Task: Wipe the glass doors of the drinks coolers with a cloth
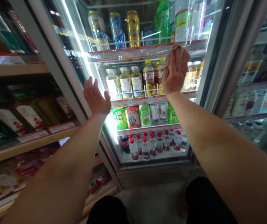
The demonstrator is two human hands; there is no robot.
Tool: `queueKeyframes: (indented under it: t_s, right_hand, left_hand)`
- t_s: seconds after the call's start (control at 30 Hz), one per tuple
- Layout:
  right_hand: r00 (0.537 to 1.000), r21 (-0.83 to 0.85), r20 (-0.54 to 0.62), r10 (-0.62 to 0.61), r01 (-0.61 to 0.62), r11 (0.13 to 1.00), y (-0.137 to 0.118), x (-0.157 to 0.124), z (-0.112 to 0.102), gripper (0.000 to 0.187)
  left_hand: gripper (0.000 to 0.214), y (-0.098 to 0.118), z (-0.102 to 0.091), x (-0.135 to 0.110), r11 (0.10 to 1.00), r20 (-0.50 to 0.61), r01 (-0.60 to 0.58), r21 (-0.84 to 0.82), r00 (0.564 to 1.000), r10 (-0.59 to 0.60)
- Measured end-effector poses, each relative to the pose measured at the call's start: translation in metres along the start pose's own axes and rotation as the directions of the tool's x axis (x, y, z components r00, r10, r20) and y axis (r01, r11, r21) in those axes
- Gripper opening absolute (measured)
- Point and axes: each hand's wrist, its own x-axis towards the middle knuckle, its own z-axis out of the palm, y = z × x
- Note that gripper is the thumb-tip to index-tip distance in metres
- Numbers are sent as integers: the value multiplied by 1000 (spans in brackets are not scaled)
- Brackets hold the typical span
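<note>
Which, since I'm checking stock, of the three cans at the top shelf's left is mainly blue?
The middle can: it stands between the pale can and the gold can, the only one mainly blue.

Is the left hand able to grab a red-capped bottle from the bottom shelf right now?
Probably not: a glass door, showing reflections, appears shut between the left hand and the red-capped bottles. The hand itself looks free, holding nothing.
</note>
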Motion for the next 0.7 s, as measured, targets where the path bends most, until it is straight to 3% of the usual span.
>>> queueKeyframes:
  t_s: [0.13,0.23,0.3,0.37,0.4,0.43,0.47,0.57,0.6,0.63,0.67,0.7]
  right_hand:
    - [995,20,-58,-84,86,996,-1,-8,-1,64]
    - [971,67,42,-237,234,970,-3,-24,-17,63]
    - [883,136,215,-418,396,908,-1,-40,-32,63]
    - [730,237,381,-567,515,824,5,-48,-47,61]
    - [669,273,432,-605,542,795,9,-48,-52,60]
    - [643,285,457,-615,549,786,13,-44,-55,59]
    - [658,270,455,-600,540,797,16,-38,-57,59]
    - [836,150,325,-441,415,897,16,-22,-52,64]
    - [868,130,286,-406,384,914,12,-21,-49,66]
    - [864,139,283,-416,392,909,7,-23,-47,67]
    - [820,176,320,-475,441,880,3,-27,-46,68]
    - [737,234,378,-561,510,828,-2,-31,-47,69]
  left_hand:
    - [89,43,10,25,997,63,-79,-11,995,80]
    - [75,76,24,33,985,145,-153,-75,976,163]
    - [67,89,29,31,985,155,-129,-118,977,146]
    - [66,95,31,27,986,154,-98,-136,981,119]
    - [66,96,31,26,986,157,-93,-138,981,114]
    - [67,96,30,25,986,160,-92,-137,981,113]
    - [67,96,29,24,987,162,-91,-136,980,113]
    - [67,96,26,25,985,164,-78,-154,981,104]
    - [66,96,25,25,984,166,-70,-164,981,98]
    - [65,96,25,26,983,169,-63,-173,981,93]
    - [65,97,25,26,983,171,-59,-175,981,90]
    - [65,97,25,26,983,172,-60,-171,981,89]
